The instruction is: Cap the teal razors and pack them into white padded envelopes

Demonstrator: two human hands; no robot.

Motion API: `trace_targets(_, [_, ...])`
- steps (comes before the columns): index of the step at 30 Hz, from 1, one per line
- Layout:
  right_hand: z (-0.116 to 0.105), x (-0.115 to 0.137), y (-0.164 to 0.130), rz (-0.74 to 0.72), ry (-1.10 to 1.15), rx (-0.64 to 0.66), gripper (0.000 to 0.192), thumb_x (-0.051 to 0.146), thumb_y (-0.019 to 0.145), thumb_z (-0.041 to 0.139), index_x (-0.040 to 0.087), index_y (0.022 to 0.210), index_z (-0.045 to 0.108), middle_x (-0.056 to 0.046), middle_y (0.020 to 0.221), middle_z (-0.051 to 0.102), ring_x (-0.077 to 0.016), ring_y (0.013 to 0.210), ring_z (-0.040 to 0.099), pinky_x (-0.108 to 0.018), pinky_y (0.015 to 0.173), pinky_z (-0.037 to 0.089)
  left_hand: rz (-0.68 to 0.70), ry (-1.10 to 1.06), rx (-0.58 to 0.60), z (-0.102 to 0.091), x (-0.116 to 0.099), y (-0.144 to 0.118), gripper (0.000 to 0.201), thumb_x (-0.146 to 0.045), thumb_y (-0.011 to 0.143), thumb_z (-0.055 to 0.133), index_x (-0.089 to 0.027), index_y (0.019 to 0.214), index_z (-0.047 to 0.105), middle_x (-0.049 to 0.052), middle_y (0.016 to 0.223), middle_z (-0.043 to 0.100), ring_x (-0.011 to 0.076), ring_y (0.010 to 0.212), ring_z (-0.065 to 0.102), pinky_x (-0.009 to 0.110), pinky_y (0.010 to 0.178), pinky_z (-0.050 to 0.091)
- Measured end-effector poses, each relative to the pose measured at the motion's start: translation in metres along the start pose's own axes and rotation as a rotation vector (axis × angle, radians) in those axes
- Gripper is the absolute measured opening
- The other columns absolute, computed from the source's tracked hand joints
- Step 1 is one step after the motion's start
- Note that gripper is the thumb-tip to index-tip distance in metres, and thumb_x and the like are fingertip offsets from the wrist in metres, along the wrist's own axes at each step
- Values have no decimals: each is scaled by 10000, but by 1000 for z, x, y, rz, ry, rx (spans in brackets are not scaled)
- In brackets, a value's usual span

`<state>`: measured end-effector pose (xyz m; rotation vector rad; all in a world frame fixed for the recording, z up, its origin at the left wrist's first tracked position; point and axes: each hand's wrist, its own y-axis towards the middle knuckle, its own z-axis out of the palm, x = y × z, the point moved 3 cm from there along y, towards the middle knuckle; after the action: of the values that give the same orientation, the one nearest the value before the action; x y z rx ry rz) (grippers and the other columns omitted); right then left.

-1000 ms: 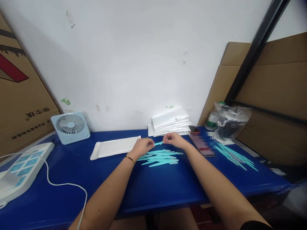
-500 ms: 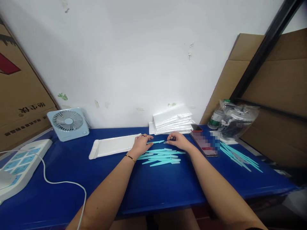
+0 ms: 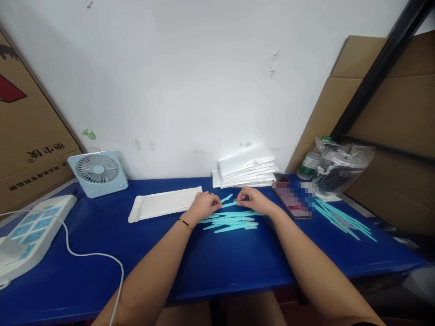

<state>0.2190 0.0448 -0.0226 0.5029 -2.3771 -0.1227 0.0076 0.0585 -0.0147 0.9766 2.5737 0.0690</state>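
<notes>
A turquoise eyebrow razor (image 3: 229, 205) spans the gap between my hands above the blue table. My left hand (image 3: 205, 206) is closed, pinching its left end with thumb and fingers. My right hand (image 3: 250, 199) pinches the other end, so the tip there is hidden by the fingers. Just behind it is a second turquoise razor (image 3: 226, 198), partly covered by my left hand. Nearer to me lies a loose pile of several turquoise razors (image 3: 234, 221), roughly parallel, with pale ends to the right. A long white padded mailer (image 3: 166, 204) lies flat to the left of my left hand.
White padded mailers (image 3: 246, 165) are stacked against the wall. Right of my hands lie a phone (image 3: 292, 203), more turquoise razors (image 3: 343, 219), a bottle (image 3: 308, 165) and a clear plastic bag (image 3: 345, 165). A fan (image 3: 98, 171) and a power strip (image 3: 36, 237) with a cable occupy the left.
My hands have come closer together, and both now grip one razor between them. The razor behind now sits at a steeper slant. The view has shifted slightly.
</notes>
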Motion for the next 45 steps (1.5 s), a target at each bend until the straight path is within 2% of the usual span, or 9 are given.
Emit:
trace_targets(6, [-12, -15, 3, 49, -44, -70, 134, 306, 700, 667, 174, 722, 665, -19, 778, 552, -138, 689, 511, -257, 631, 394, -112, 132, -77, -7, 11, 3, 218, -278, 850, 493, -221, 735, 670, 16, 837, 699, 205, 898, 562, 366, 860, 327])
trace_targets(9, [-16, -23, 0, 120, 0, 13, 212, 370, 671, 691, 168, 735, 681, -15, 720, 578, -138, 643, 515, -249, 578, 381, -170, 128, -87, -6, 18, 2, 193, -337, 841, 518, -238, 889, 676, 25, 899, 689, 216, 919, 567, 370, 855, 355])
trace_targets(15, [-37, -21, -11, 149, -56, 18, 220, 381, 716, 628, 170, 745, 683, -12, 682, 597, -133, 617, 512, -245, 560, 368, 8, 88, -66, 8, 9, 3, 335, -374, 857, 514, -261, 1155, 618, 39, 1142, 622, 224, 1018, 553, 344, 866, 411])
trace_targets(21, [-44, -22, -30, 238, -105, 404, 263, 339, 581, 742, 197, 797, 689, 2, 674, 601, -141, 601, 529, -238, 533, 371, 84, 0, -26, 15, 14, 5, 287, -270, 876, 488, -265, 1109, 656, 7, 1120, 641, 189, 1003, 567, 288, 866, 446])
trace_targets(25, [-40, -22, -29, 229, -138, 457, 167, 298, 598, 718, 190, 708, 654, 4, 635, 587, -135, 579, 511, -238, 522, 363, 82, -36, -81, 10, 13, 3, 314, -318, 876, 496, -268, 1161, 617, 11, 1166, 621, 198, 1036, 558, 307, 885, 442])
trace_targets(30, [-39, -4, -24, 174, 23, 292, 218, 359, 654, 691, 178, 763, 636, 9, 632, 577, -120, 579, 495, -232, 537, 367, 91, -128, -140, -4, -1, -2, 379, -422, 935, 346, -242, 1034, 665, 14, 1063, 669, 182, 964, 588, 285, 827, 452])
trace_targets(34, [-27, 7, -16, 109, 173, 124, 290, 427, 684, 672, 158, 789, 646, 7, 608, 559, -113, 568, 486, -232, 530, 367, 118, -127, -78, -6, -6, -5, 357, -433, 910, 397, -234, 979, 685, -5, 975, 702, 162, 867, 620, 248, 770, 450])
trace_targets(41, [-9, -10, -4, 160, 297, 75, 361, 458, 643, 709, 132, 788, 649, -6, 605, 578, -109, 552, 499, -239, 517, 378, -51, -39, -154, -15, 13, -5, 315, -370, 894, 403, -234, 878, 686, -5, 931, 700, 169, 836, 617, 258, 739, 436])
trace_targets(45, [-4, -5, -2, 160, 396, 63, 384, 461, 648, 713, 128, 826, 638, -3, 616, 578, -101, 536, 489, -240, 508, 374, 9, -47, -123, -15, 5, -4, 265, -408, 864, 472, -245, 915, 676, -11, 917, 695, 164, 837, 614, 267, 771, 422])
